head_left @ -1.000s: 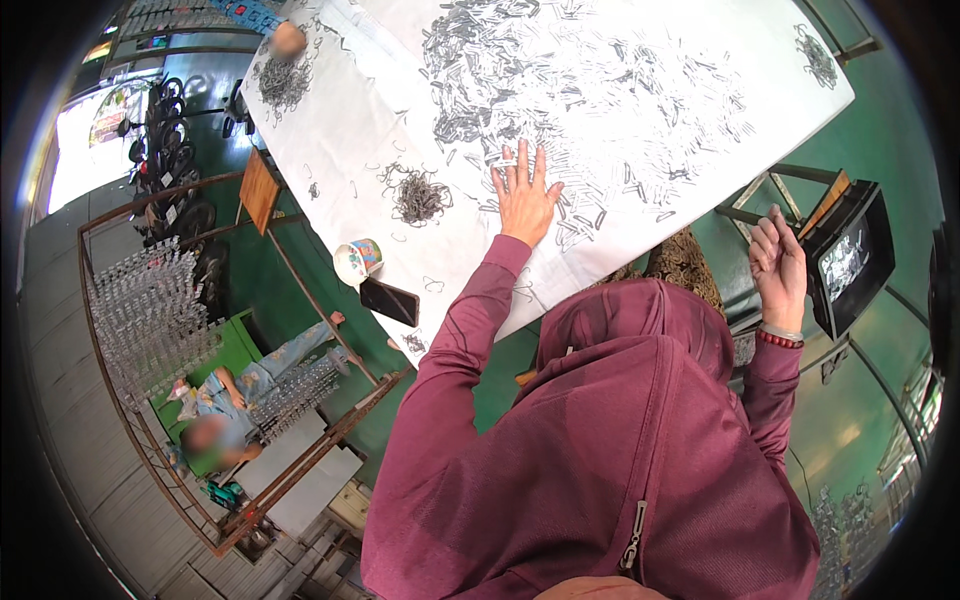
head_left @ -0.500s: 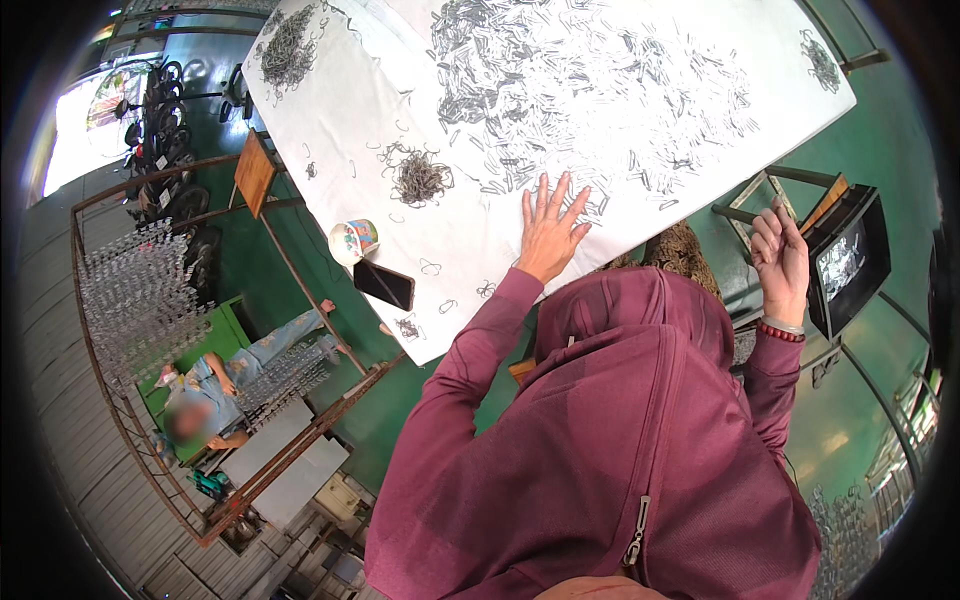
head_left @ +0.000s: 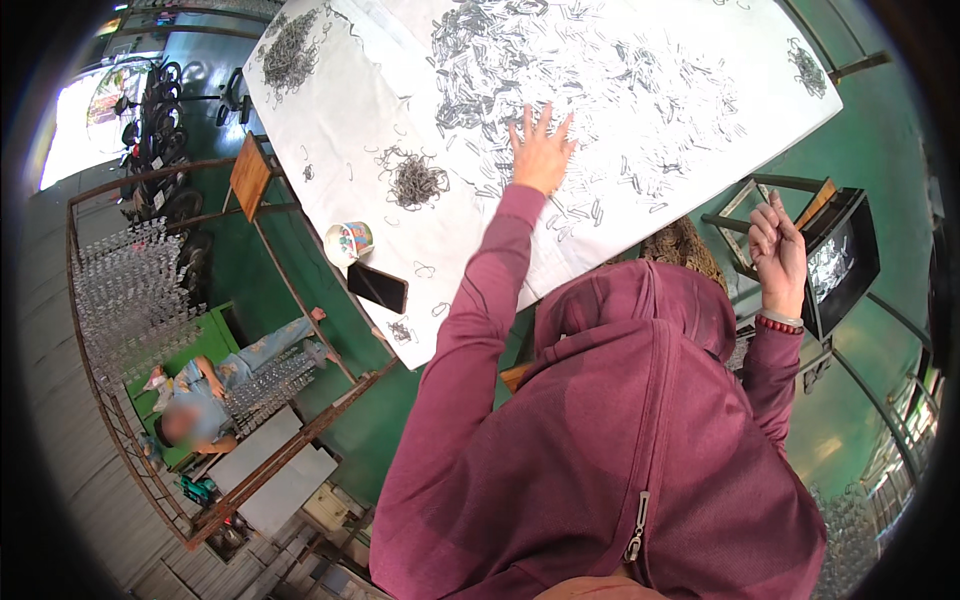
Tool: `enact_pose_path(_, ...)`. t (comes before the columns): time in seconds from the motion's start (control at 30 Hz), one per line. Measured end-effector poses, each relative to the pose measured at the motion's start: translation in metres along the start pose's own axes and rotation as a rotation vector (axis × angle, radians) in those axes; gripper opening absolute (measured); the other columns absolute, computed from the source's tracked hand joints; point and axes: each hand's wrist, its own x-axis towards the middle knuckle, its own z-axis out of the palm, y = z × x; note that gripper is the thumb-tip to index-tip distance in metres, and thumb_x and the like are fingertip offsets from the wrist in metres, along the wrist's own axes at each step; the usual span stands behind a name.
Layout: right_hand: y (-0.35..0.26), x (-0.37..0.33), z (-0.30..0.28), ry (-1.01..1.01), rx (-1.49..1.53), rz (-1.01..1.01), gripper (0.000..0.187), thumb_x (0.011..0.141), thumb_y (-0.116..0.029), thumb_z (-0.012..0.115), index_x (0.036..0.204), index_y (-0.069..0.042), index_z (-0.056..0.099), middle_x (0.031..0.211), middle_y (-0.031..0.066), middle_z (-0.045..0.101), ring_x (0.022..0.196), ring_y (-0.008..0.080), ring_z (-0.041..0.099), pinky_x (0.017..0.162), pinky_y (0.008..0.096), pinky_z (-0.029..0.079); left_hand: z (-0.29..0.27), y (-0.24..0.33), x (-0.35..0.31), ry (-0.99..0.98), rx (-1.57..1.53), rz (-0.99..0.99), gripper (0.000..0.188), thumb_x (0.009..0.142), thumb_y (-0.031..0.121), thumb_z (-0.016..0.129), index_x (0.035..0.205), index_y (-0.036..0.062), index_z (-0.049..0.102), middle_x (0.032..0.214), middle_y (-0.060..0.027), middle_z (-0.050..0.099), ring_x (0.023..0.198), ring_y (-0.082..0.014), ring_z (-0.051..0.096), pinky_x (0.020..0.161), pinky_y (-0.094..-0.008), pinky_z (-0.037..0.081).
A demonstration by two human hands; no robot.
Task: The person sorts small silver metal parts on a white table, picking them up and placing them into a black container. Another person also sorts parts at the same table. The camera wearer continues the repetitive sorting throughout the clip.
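Left hand [head_left: 541, 160] has been moved up the bench [head_left: 345, 130], spread over gray bits [head_left: 480, 65]; right hand [head_left: 780, 250] is held curled, grip not clear.

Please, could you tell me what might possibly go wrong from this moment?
1. The smartphone and colourful cup stand near the edge of the white tabletop; a bump from the left sleeve could perhaps knock them off.
2. The left hand spreads over loose small wire pieces; a careless sweep might scatter some to the floor.
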Motion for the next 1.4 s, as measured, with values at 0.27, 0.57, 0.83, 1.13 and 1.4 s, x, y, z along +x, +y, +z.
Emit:
enact_pose_path(0.27, -0.038, 0.029, 0.003, -0.032, 0.0, 0.06, 0.021, 0.098, -0.006, 0.034, 0.116, 0.001, 0.044, 0.072, 0.0006, 0.029, 0.061, 0.01, 0.029, 0.047, 0.0224, 0.026, -0.001, -0.028, 0.018, 0.011, -0.148, -0.099, 0.042, 0.09, 0.031, 0.054, 0.132, 0.0323, 0.049, 0.151, -0.0035, 0.023, 0.14, -0.0353, 0.01, 0.111, -0.0573, 0.011)
enact_pose_path(0.57, -0.074, 0.053, 0.006, -0.015, -0.005, 0.132, 0.022, 0.097, -0.003, 0.036, 0.117, 0.002, 0.043, 0.073, 0.0009, 0.03, 0.06, 0.0102, 0.029, 0.048, 0.0224, 0.026, -0.006, 0.004, 0.014, -0.083, -0.555, 0.112, 0.039, 0.092, 0.033, 0.053, 0.13, 0.028, 0.053, 0.15, -0.0057, 0.025, 0.139, -0.0369, 0.016, 0.11, -0.0557, 0.014)
enact_pose_path(0.83, -0.133, 0.101, -0.01, -0.055, -0.084, 0.133, 0.036, 0.093, 0.004, 0.038, 0.128, 0.002, 0.037, 0.083, 0.0049, 0.036, 0.07, 0.0134, 0.034, 0.057, 0.0236, 0.033, 0.024, 0.028, -0.003, 0.069, -0.04, -0.362, 0.05, 0.094, 0.033, 0.046, 0.142, 0.0275, 0.034, 0.152, -0.0099, 0.018, 0.14, -0.0369, 0.008, 0.11, -0.0579, 0.008)
enact_pose_path(1.13, -0.172, 0.122, -0.016, -0.156, -0.277, 0.221, 0.054, 0.09, 0.01, 0.042, 0.141, 0.003, 0.025, 0.124, 0.0198, 0.044, 0.114, 0.0258, 0.048, 0.099, 0.033, 0.045, 0.002, 0.07, -0.045, 0.192, -0.169, -0.159, 0.035, 0.08, 0.018, 0.066, 0.114, 0.0224, 0.063, 0.116, -0.0043, 0.054, 0.111, -0.028, 0.045, 0.093, -0.0446, 0.038)
enact_pose_path(1.4, -0.139, 0.138, 0.013, -0.205, -0.433, 0.361, 0.052, 0.088, 0.007, 0.046, 0.137, 0.008, 0.028, 0.129, 0.0244, 0.04, 0.115, 0.0265, 0.05, 0.102, 0.0322, 0.045, 0.016, 0.104, -0.072, 0.206, -0.069, -0.153, 0.013, 0.076, 0.013, 0.068, 0.089, 0.0132, 0.068, 0.085, -0.0005, 0.056, 0.088, -0.0215, 0.052, 0.074, -0.0341, 0.048)
